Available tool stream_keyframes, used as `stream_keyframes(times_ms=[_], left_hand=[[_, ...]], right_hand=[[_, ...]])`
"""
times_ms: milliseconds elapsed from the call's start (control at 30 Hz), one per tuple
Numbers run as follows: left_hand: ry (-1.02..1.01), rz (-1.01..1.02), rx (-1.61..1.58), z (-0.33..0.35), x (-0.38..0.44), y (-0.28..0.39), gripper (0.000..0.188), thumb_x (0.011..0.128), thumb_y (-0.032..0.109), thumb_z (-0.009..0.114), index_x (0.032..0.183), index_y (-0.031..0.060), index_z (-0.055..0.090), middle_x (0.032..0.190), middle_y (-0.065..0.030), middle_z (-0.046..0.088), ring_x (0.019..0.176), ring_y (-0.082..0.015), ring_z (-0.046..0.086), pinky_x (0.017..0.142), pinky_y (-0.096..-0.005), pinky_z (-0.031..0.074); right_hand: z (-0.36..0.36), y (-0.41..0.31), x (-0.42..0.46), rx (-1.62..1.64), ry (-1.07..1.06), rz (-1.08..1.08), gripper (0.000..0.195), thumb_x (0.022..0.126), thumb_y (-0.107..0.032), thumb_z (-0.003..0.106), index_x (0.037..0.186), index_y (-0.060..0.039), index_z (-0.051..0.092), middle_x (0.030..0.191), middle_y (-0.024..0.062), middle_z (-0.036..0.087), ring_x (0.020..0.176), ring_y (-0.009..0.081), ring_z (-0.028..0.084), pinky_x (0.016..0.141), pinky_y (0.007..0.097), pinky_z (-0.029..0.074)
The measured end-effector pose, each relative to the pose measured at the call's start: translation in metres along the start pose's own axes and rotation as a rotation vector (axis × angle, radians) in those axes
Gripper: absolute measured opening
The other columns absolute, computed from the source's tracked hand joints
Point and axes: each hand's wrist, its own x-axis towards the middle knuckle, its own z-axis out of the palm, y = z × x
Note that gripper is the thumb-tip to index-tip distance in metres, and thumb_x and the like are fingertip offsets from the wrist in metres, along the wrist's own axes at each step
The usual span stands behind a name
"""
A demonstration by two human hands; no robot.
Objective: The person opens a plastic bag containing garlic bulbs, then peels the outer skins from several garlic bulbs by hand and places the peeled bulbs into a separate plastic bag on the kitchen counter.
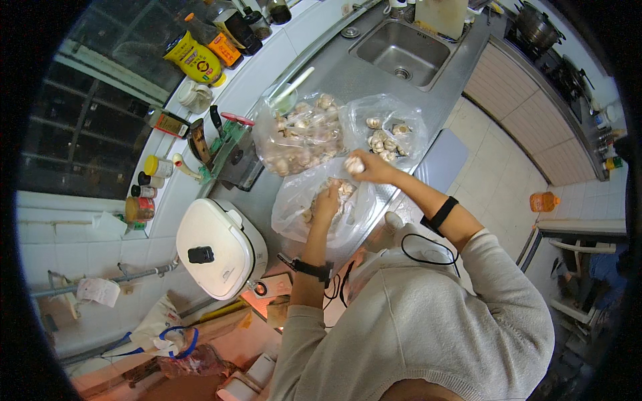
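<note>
My right hand [376,167] grips a pale garlic bulb [354,164] just above the rim of a clear plastic bag. Lower and to the left, my left hand [326,201] reaches into that open plastic bag [292,210], among the garlic bulbs [346,189] inside. Whether its fingers hold a bulb cannot be made out. Beyond it lies a fuller plastic bag of garlic [306,135]. A third plastic bag [417,113], with several garlic bulbs [383,141] in it, rests to the right, near the counter's front edge.
A steel sink [396,47] is set into the metal counter [333,75]. A white lidded appliance [220,240] stands at the left. Kitchen knives [216,119] are in a rack behind. Bottles and jars [195,60] line the windowsill. A pot [537,27] sits on the far stove.
</note>
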Motion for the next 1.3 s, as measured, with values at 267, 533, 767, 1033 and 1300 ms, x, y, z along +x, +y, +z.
stream_keyframes(times_ms=[267, 533, 767, 1033, 1300], left_hand=[[0.455, 0.436, 0.279, -0.041, 0.007, -0.105, 0.022, 0.080, 0.009, 0.062, 0.100, 0.0028, 0.063, 0.095, -0.0135, 0.063, 0.094, -0.0284, 0.059, 0.081, -0.0373, 0.047], [0.354, 0.424, 0.489, -0.093, -0.021, -0.070, 0.027, 0.073, 0.004, 0.063, 0.099, 0.0081, 0.063, 0.104, -0.0111, 0.061, 0.103, -0.0309, 0.055, 0.091, -0.0404, 0.043], [0.155, 0.299, 0.860, -0.066, -0.019, -0.092, 0.064, 0.070, 0.019, 0.074, 0.128, 0.0085, 0.048, 0.121, -0.0110, 0.056, 0.118, -0.0311, 0.047, 0.096, -0.0430, 0.040], [0.050, 0.240, 0.054, -0.066, -0.025, -0.076, 0.057, 0.080, 0.015, 0.070, 0.130, 0.0087, 0.043, 0.118, -0.0079, 0.054, 0.110, -0.0194, 0.051, 0.096, -0.0350, 0.040], [-0.302, 0.170, -0.755, -0.070, -0.048, -0.047, 0.056, 0.089, 0.011, 0.060, 0.138, 0.0054, 0.032, 0.123, -0.0089, 0.050, 0.113, -0.0204, 0.051, 0.095, -0.0340, 0.042]], right_hand=[[-0.049, 0.052, 0.008, -0.596, 0.191, 0.297, 0.049, 0.077, -0.019, 0.062, 0.123, -0.0087, 0.049, 0.104, 0.0162, 0.064, 0.095, 0.0366, 0.062, 0.080, 0.0445, 0.049], [-0.022, -0.015, 0.034, -0.578, 0.532, -0.388, 0.037, 0.072, 0.000, 0.060, 0.109, -0.0038, 0.055, 0.108, 0.0173, 0.055, 0.101, 0.0358, 0.051, 0.088, 0.0421, 0.043], [0.083, -0.059, 0.015, -0.315, -0.092, -0.602, 0.016, 0.077, -0.008, 0.060, 0.093, -0.0052, 0.060, 0.091, 0.0142, 0.058, 0.089, 0.0345, 0.056, 0.076, 0.0429, 0.047], [0.110, -0.012, 0.008, -0.230, -0.418, -0.139, 0.029, 0.082, -0.006, 0.058, 0.111, -0.0049, 0.059, 0.100, 0.0152, 0.061, 0.096, 0.0343, 0.059, 0.080, 0.0384, 0.049], [0.091, -0.059, 0.005, -0.191, -0.228, -0.371, 0.059, 0.075, -0.001, 0.064, 0.131, -0.0108, 0.049, 0.127, 0.0164, 0.048, 0.108, 0.0354, 0.054, 0.088, 0.0403, 0.048]])
